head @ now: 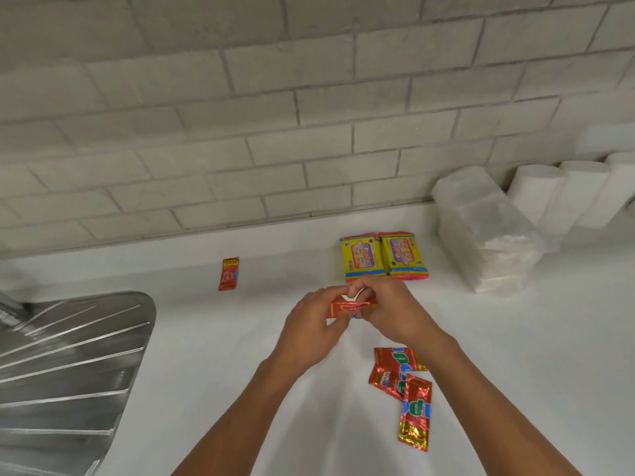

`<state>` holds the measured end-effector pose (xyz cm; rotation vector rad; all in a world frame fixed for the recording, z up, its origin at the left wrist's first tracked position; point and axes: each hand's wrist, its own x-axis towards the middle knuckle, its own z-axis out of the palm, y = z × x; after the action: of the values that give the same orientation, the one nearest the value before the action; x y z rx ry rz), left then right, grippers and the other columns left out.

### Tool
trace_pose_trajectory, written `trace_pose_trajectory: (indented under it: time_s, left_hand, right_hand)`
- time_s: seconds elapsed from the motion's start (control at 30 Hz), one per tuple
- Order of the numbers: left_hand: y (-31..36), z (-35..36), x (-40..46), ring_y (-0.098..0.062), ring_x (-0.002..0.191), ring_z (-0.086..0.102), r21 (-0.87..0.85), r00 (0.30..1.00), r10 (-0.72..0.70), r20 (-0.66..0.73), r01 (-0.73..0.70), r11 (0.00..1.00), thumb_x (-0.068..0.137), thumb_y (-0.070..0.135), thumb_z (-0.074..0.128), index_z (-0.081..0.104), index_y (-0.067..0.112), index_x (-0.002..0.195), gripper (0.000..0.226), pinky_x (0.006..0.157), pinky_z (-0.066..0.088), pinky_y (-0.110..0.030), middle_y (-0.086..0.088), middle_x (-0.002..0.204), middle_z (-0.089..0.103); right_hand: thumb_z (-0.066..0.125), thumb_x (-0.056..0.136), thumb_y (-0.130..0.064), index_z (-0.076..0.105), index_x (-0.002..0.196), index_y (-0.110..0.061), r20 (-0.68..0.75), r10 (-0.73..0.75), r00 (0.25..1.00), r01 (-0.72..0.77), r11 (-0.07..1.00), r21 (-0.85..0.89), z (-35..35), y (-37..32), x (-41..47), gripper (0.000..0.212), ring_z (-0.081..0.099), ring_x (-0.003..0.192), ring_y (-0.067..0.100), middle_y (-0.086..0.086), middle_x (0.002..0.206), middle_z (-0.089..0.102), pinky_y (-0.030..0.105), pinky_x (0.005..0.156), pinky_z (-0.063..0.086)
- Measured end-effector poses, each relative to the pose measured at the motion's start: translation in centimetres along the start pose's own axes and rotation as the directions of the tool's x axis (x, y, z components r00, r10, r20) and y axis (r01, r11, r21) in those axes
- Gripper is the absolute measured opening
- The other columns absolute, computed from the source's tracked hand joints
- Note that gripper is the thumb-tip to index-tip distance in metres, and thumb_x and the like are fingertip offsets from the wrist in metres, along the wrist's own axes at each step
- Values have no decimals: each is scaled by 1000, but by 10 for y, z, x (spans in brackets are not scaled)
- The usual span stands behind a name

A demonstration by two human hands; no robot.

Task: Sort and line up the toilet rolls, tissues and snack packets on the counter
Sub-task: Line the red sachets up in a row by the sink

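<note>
— So, where is the small red foil snack packet (345, 309)?

— Held above the white counter (240, 338), between both hands. The left hand (311, 324) grips its left end, fingers curled round it; the right hand (388, 312) pinches the right end, fingers closed on the foil.

— And the other packets?

— Two larger red foil packets (403, 386) lie overlapping on the counter near the right forearm. Another small red packet (229, 273) lies alone further left, toward the wall. Two yellow snack packets (385, 255) sit side by side, touching, just beyond the hands.

— Tissues and rolls?

— A clear-wrapped stack of white tissues (488, 235) stands to the right of the yellow pair, and behind it white toilet rolls (567, 194) line up along the grey brick wall (240, 115). A ribbed steel draining board (68, 365) lies at the left.
</note>
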<state>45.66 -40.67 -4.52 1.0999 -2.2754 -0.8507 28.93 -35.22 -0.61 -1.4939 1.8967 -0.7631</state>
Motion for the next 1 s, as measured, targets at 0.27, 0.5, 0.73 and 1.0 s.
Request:
trace_pose_trajectory:
  time_s: [0.27, 0.5, 0.73, 1.0]
  left_hand:
    - [-51, -41, -7, -5, 90, 61, -114, 973, -177, -150, 161, 980, 94, 26, 66, 73, 27, 109, 16, 80, 49, -22, 13, 99, 68]
    - [-111, -81, 30, -25, 76, 69, -232, 848, -470, -245, 419, 878, 88, 30, 55, 72, 26, 94, 19, 75, 54, -36, -6, 83, 72]
    - [-163, -92, 74, -30, 96, 69, -231, 730, -642, -236, 599, 766, 87, 26, 60, 75, 19, 108, 26, 85, 57, -39, -8, 102, 74]
    - [-205, -88, 105, -29, 93, 71, -253, 631, -744, -220, 699, 668, 77, 24, 75, 76, 20, 103, 26, 83, 61, -42, -7, 104, 74]
  right_hand:
    - [77, 83, -12, 58, 107, -33, -131, -41, 991, 62, 984, 165, 37, -22, 19, 37, 60, 92, 7, -10, 102, 64, 13, 72, 44]
    - [75, 87, -26, 60, 115, -33, -105, 64, 992, -45, 984, 174, 43, 0, 11, 33, 61, 93, 7, -11, 105, 63, 13, 71, 45]
    - [72, 89, -32, 59, 113, -37, -64, 180, 982, -170, 975, 141, 39, 28, 0, 27, 62, 94, 7, -17, 105, 61, 26, 77, 53]
    - [68, 92, -28, 56, 113, -35, -73, 263, 962, -256, 962, 95, 31, 59, -5, 25, 62, 92, 7, -12, 105, 60, 24, 74, 51]
